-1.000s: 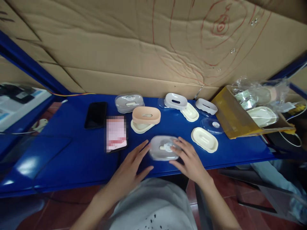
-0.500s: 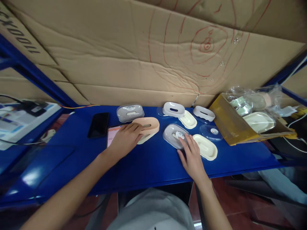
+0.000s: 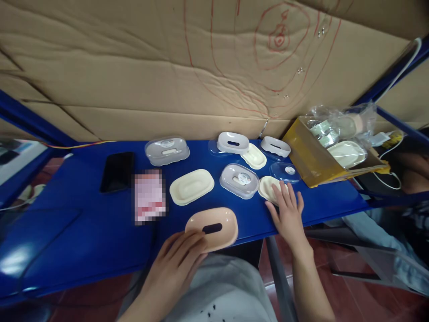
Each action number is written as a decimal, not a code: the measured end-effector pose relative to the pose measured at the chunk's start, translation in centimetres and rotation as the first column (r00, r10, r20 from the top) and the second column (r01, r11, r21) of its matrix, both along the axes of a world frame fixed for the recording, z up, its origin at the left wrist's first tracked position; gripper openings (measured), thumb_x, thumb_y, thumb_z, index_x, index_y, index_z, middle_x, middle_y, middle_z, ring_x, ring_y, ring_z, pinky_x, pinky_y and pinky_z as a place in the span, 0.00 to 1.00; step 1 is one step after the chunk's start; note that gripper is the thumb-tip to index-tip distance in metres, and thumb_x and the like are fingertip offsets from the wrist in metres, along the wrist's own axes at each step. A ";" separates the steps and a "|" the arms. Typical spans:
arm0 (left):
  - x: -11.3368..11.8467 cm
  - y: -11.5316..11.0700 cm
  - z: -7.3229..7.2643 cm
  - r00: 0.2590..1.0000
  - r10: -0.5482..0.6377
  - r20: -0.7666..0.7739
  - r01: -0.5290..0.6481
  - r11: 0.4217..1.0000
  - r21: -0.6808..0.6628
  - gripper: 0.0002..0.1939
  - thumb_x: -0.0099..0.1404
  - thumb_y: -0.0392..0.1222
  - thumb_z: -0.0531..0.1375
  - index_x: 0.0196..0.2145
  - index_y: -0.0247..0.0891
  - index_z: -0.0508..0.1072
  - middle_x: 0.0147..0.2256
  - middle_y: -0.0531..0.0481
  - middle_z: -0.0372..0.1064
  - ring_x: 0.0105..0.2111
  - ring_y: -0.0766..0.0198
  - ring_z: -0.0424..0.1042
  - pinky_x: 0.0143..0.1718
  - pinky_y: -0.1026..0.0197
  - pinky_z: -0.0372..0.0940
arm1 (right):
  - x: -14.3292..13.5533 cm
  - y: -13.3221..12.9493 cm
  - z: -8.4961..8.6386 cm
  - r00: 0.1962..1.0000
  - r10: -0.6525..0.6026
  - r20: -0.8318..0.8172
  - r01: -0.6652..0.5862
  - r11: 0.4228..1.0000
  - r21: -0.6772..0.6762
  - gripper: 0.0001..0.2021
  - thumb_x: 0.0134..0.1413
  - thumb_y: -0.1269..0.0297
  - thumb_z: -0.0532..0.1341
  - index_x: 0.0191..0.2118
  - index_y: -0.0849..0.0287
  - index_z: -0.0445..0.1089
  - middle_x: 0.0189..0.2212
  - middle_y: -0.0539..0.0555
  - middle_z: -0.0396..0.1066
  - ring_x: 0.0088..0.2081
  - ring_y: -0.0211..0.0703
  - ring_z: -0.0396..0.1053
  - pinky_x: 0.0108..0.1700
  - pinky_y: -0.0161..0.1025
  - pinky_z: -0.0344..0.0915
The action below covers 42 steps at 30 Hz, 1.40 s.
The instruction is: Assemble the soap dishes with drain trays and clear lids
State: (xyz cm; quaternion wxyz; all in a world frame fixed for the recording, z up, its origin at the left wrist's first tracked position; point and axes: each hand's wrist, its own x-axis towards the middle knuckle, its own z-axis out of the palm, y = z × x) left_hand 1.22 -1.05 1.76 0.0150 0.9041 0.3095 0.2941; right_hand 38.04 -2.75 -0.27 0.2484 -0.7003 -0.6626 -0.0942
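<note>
My left hand (image 3: 181,256) bends around the near-left rim of the peach holder (image 3: 226,229), fingers together, thumb mostly hidden; I take it as gripped. Holder is on the near side of the clear-covered grey case (image 3: 231,180), by the front edge of the table (image 3: 107,232); whether it rests there, I can't tell. My right hand (image 3: 290,214) spreads wide over the right cream tray (image 3: 267,187), just right of the case; contact unclear, nothing gripped. Step in hand, by my reading: bringing the holder close while the right hand reaches the tray. Next move seems to call for a sure left grip and right fingers closing on the tray's rim. Left cream tray (image 3: 191,187) lies uncovered, left of the case. Since half a second ago: holder off that tray, nearer me; right hand off the case.
</note>
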 end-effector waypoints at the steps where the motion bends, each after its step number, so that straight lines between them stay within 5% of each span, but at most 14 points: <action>1: -0.1 0.2 -0.1 1.000 -0.010 -0.002 0.010 1.000 -0.007 0.12 0.79 0.32 0.58 0.55 0.40 0.76 0.52 0.46 0.82 0.53 0.53 0.81 0.57 0.49 0.71 | 0.7 -0.9 -0.2 0.999 -0.037 0.026 0.037 0.999 -0.016 0.26 0.78 0.52 0.58 0.76 0.48 0.61 0.76 0.62 0.60 0.78 0.71 0.53 0.73 0.81 0.47; 6: -0.2 0.9 -0.5 0.997 -0.065 -0.041 0.062 0.995 -0.072 0.13 0.79 0.33 0.57 0.55 0.42 0.77 0.54 0.47 0.81 0.58 0.52 0.79 0.59 0.48 0.71 | 1.7 -5.1 -0.9 0.996 0.037 -0.075 -0.039 0.999 -0.025 0.16 0.78 0.60 0.59 0.64 0.49 0.74 0.64 0.58 0.76 0.71 0.62 0.67 0.69 0.69 0.66; 13: -0.3 0.6 -0.9 0.999 -0.021 0.027 0.023 0.996 -0.090 0.13 0.78 0.32 0.60 0.57 0.43 0.75 0.54 0.47 0.81 0.57 0.52 0.79 0.59 0.48 0.71 | -1.5 -7.3 -0.7 0.968 0.163 -0.189 -0.170 0.985 -0.019 0.18 0.75 0.67 0.62 0.64 0.47 0.75 0.63 0.57 0.77 0.67 0.59 0.72 0.66 0.67 0.72; 20: -0.3 0.4 -0.7 0.982 0.068 0.175 -0.054 0.995 -0.085 0.14 0.75 0.31 0.65 0.55 0.44 0.75 0.50 0.47 0.82 0.53 0.53 0.80 0.58 0.47 0.73 | -5.3 -6.0 0.1 0.890 0.358 -0.281 -0.392 0.917 -0.072 0.20 0.74 0.68 0.62 0.65 0.46 0.74 0.63 0.56 0.77 0.69 0.58 0.71 0.67 0.60 0.75; 27: 1.8 1.1 -0.1 0.996 -0.020 0.089 0.026 0.998 -0.060 0.10 0.79 0.33 0.60 0.55 0.40 0.74 0.52 0.44 0.81 0.55 0.52 0.80 0.60 0.47 0.71 | -6.4 -3.9 0.0 0.866 0.413 -0.283 -0.428 0.904 0.007 0.37 0.75 0.57 0.63 0.81 0.48 0.47 0.77 0.65 0.57 0.76 0.63 0.59 0.69 0.64 0.71; 32: 2.9 1.4 0.0 0.996 -0.075 0.045 0.078 0.994 -0.075 0.10 0.80 0.33 0.58 0.54 0.40 0.75 0.54 0.44 0.80 0.58 0.53 0.78 0.61 0.46 0.71 | -6.1 -2.7 0.8 0.839 0.496 -0.224 -0.527 0.844 -0.105 0.32 0.75 0.58 0.64 0.78 0.46 0.56 0.77 0.61 0.58 0.77 0.60 0.58 0.72 0.61 0.68; 42: 3.2 1.1 -0.7 0.989 -0.145 -0.042 0.142 0.988 -0.066 0.13 0.79 0.31 0.58 0.57 0.36 0.76 0.57 0.43 0.80 0.62 0.50 0.75 0.63 0.45 0.69 | -5.7 -2.7 0.4 0.845 0.514 -0.147 -0.526 0.848 -0.064 0.23 0.73 0.62 0.66 0.70 0.51 0.69 0.73 0.62 0.65 0.73 0.59 0.64 0.69 0.59 0.72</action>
